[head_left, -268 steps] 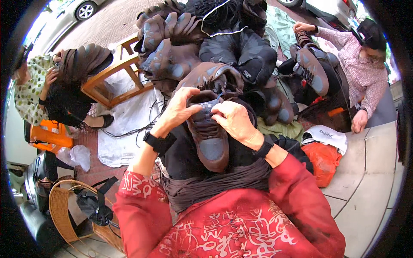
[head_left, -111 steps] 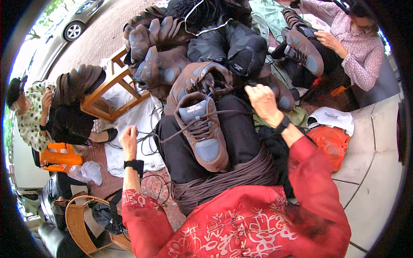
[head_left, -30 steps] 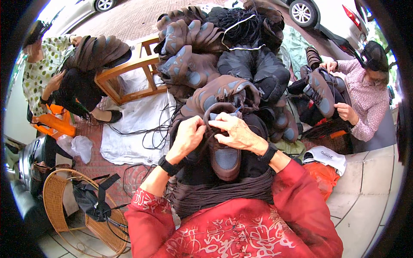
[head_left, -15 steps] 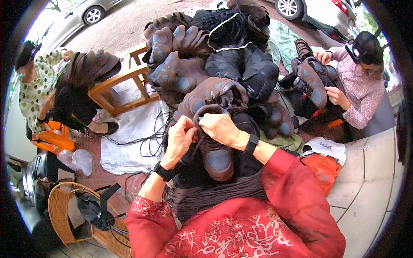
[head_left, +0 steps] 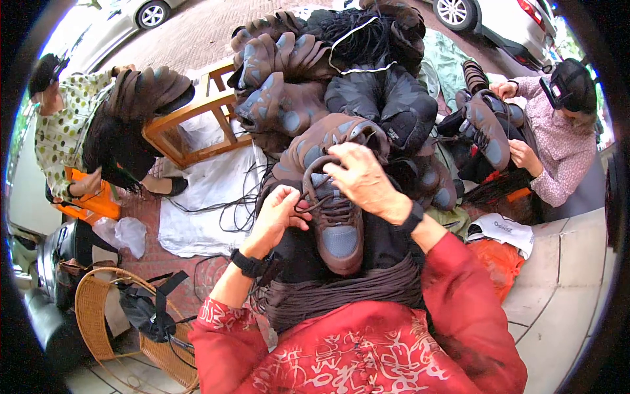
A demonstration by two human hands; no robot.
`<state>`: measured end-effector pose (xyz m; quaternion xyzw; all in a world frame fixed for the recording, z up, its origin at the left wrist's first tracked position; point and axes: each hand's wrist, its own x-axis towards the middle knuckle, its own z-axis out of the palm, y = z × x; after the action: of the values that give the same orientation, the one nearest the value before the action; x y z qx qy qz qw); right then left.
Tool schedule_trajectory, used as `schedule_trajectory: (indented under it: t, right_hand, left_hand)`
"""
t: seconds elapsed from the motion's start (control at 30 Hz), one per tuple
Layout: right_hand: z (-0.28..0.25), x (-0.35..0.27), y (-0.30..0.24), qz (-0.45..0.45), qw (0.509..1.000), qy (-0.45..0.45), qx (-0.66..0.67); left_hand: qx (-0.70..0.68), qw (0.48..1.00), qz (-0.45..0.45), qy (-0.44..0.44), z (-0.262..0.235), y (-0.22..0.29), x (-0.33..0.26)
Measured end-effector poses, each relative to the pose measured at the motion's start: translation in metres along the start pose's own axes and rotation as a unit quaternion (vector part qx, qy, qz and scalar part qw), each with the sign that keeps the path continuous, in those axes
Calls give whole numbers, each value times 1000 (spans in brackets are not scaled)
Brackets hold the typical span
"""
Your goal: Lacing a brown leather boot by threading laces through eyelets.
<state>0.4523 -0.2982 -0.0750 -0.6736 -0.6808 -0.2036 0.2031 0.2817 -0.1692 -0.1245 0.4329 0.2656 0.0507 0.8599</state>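
On my lap a brown shoe [head_left: 339, 243] with a blue-grey toe rests with its toe toward me. A dark shoelace [head_left: 308, 178] runs in a loop out of its lacing. My left hand [head_left: 283, 213] is beside the shoe's left side, its fingers pinched on the lace. Above the shoe's opening, my right hand [head_left: 369, 182] has its fingers curled close to the upper part of that loop. Whether the right fingertips grip the lace is hidden. A thick bundle of brown laces [head_left: 341, 299] lies across my lap.
Brown shoes [head_left: 282, 108] are heaped ahead, with black shoes [head_left: 384, 105] among them. A wooden frame [head_left: 190, 134] stands left of the heap. One person [head_left: 69, 134] sits at the left; another [head_left: 564, 141] handles a brown shoe at the right. A wicker chair [head_left: 95, 322] is near left.
My right hand has moved up and right, away from my left hand, exposing the shoe's lacing. The lace loop now stands out between them. My left hand has stayed low beside the shoe.
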Motion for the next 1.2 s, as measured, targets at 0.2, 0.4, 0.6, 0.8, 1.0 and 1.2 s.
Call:
schedule_trajectory:
  t: [0.2,0.4,0.6,0.8,1.0,1.2]
  right_hand:
    - [18,-2,-5,-24,999,-26,11]
    - [10,-2,1,-16,997,-60,34]
    - [14,-6,-2,38,992,-63,104]
    - [13,-6,-4,52,989,-84,114]
    - [18,-4,-4,60,989,-59,122]
    - [7,-1,7,121,987,-27,103]
  left_hand:
    - [163,984,55,37,1,0,-4]
    - [31,999,-6,25,9,0,-7]
    - [-177,984,-6,20,2,-12,-8]
    - [-283,955,79,-26,0,-20,0]
    - [-362,927,99,-15,11,-24,-5]
    - [-337,940,43,-3,10,-23,-13]
